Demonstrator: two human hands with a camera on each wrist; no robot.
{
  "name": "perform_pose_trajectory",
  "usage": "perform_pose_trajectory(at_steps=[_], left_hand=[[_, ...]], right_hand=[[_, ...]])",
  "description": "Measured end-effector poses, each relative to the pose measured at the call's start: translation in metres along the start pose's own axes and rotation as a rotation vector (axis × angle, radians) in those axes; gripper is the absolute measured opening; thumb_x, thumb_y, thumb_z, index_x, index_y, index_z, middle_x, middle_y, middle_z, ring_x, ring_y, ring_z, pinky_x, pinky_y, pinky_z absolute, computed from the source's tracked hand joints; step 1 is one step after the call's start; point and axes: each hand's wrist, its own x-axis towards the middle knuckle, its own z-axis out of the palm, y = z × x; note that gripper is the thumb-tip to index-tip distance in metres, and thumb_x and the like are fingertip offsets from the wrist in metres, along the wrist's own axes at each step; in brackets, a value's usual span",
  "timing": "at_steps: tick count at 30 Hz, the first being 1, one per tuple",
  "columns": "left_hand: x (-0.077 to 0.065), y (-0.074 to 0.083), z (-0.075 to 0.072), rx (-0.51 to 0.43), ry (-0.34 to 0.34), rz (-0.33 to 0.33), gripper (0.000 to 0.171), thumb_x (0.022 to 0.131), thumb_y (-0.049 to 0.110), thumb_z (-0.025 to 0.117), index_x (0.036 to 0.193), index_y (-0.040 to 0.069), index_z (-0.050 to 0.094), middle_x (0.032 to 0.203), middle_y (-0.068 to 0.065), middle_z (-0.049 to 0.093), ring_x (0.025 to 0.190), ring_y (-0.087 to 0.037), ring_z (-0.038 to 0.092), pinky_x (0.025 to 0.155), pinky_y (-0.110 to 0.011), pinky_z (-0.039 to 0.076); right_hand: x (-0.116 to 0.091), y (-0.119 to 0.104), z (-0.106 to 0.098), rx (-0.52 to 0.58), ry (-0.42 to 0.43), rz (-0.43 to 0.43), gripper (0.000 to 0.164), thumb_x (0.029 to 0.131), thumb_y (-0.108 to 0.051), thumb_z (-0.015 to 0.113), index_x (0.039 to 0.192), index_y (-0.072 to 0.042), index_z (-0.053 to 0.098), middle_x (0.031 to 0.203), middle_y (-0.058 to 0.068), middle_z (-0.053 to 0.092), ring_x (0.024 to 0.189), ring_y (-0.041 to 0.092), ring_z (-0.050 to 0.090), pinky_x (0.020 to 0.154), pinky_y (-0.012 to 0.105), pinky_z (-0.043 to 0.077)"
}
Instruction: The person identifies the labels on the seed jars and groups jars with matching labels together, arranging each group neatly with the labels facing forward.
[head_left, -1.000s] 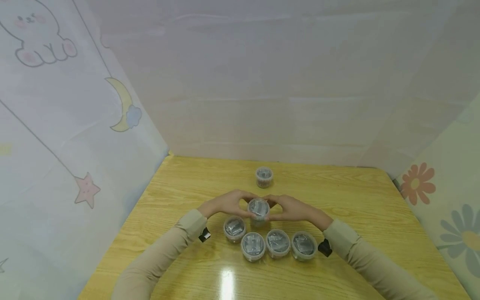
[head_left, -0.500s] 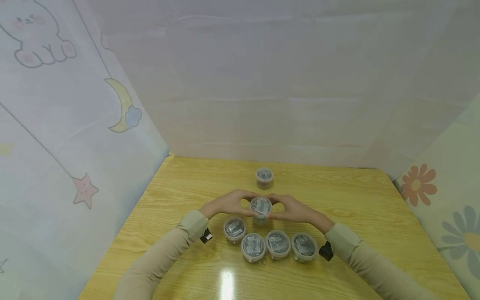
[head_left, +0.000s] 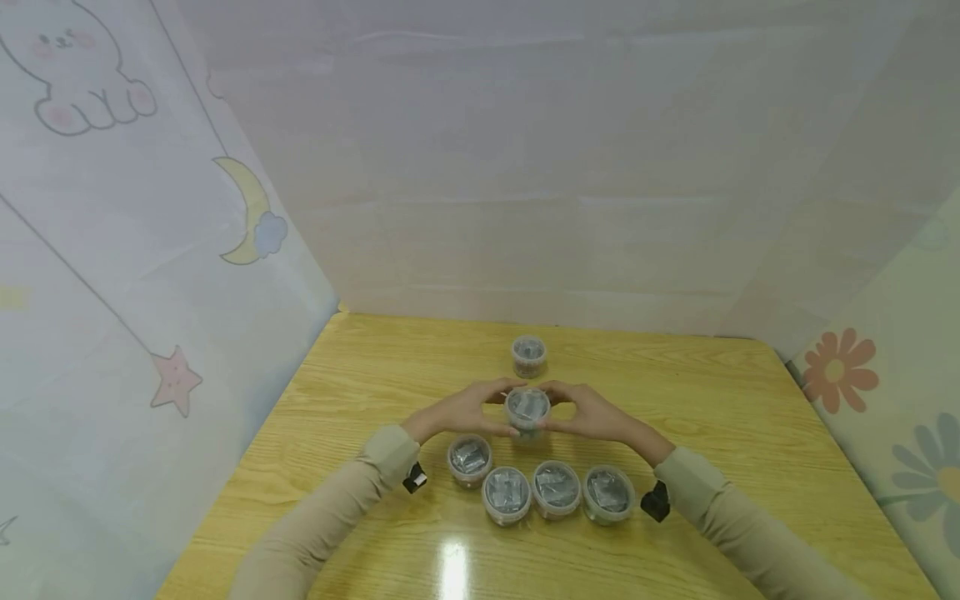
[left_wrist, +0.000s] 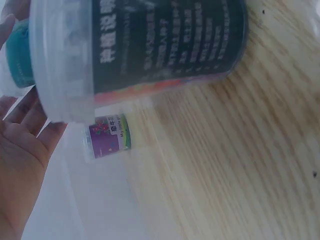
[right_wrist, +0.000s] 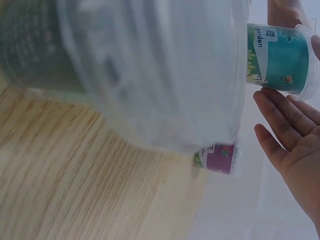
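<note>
Pale walls [head_left: 480,167] frame a table [head_left: 675,392] where one purple tub [head_left: 528,358] stands apart, seemingly done; left hand [head_left: 471,408] and right hand [head_left: 588,412] together clasp a teal tub [head_left: 527,408] in front of it (second, I'd judge), leaving four tubs [head_left: 506,493] farther in front.

Across the upper middle of the frame, a pale, creased backdrop [head_left: 487,150]. Down the left, printed sheeting [head_left: 82,350] with a cartoon animal [head_left: 78,71] in the upper corner, a yellow crescent moon [head_left: 255,196] touching a small blue cloud [head_left: 270,234], and lower, a pink star [head_left: 176,382]. At the right edge, a red flower [head_left: 839,370] above a blue-grey flower [head_left: 933,467], partly cut off. Across the bottom, a wood-grain table [head_left: 675,367] with bright glare [head_left: 453,571] near lower centre.
</note>
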Motion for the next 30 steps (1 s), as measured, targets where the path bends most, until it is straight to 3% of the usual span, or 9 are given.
perform_pose_trajectory(at_steps=[5, 15, 19, 23, 30], left_hand=[[0.003, -0.002, 0.006, -0.033, 0.037, 0.032, 0.087, 0.083, 0.039, 0.069, 0.149, 0.030, 0.014, 0.149, 0.004, 0.030, 0.128, -0.014, 0.041, 0.105, -0.031, 0.038], [0.005, -0.001, 0.006, -0.029, 0.073, 0.077, 0.079, 0.086, 0.031, 0.067, 0.148, 0.023, 0.020, 0.145, 0.000, 0.037, 0.126, -0.014, 0.045, 0.102, -0.030, 0.041], [0.006, -0.001, 0.006, -0.028, 0.079, 0.072, 0.077, 0.086, 0.031, 0.067, 0.148, 0.021, 0.022, 0.144, -0.001, 0.039, 0.124, -0.015, 0.047, 0.101, -0.030, 0.042], [0.007, -0.001, 0.005, -0.047, 0.089, 0.052, 0.076, 0.086, 0.030, 0.067, 0.147, 0.018, 0.024, 0.141, -0.001, 0.042, 0.120, -0.016, 0.051, 0.100, -0.031, 0.043], [0.009, -0.001, 0.004, -0.084, 0.100, 0.033, 0.076, 0.086, 0.029, 0.067, 0.148, 0.023, 0.024, 0.142, -0.001, 0.041, 0.120, -0.019, 0.050, 0.099, -0.037, 0.045]], right_hand=[[0.000, 0.005, -0.002, 0.032, 0.009, -0.003, 0.053, 0.087, -0.038, 0.065, 0.133, -0.020, 0.047, 0.125, -0.001, 0.057, 0.110, 0.022, 0.057, 0.093, 0.053, 0.045], [0.000, 0.003, -0.005, 0.056, 0.006, -0.010, 0.050, 0.089, -0.031, 0.064, 0.133, -0.014, 0.047, 0.125, 0.005, 0.057, 0.110, 0.026, 0.057, 0.094, 0.055, 0.043], [-0.002, 0.005, -0.005, 0.092, -0.005, -0.001, 0.056, 0.086, -0.032, 0.067, 0.135, -0.016, 0.045, 0.127, 0.004, 0.055, 0.112, 0.026, 0.056, 0.093, 0.056, 0.043], [-0.002, 0.009, -0.002, 0.113, -0.004, -0.011, 0.068, 0.083, -0.035, 0.070, 0.141, -0.018, 0.037, 0.131, 0.002, 0.052, 0.113, 0.023, 0.056, 0.095, 0.049, 0.045], [-0.001, 0.012, 0.001, 0.104, 0.013, -0.054, 0.076, 0.085, -0.031, 0.068, 0.146, -0.019, 0.026, 0.134, 0.004, 0.049, 0.113, 0.020, 0.057, 0.094, 0.042, 0.048]])
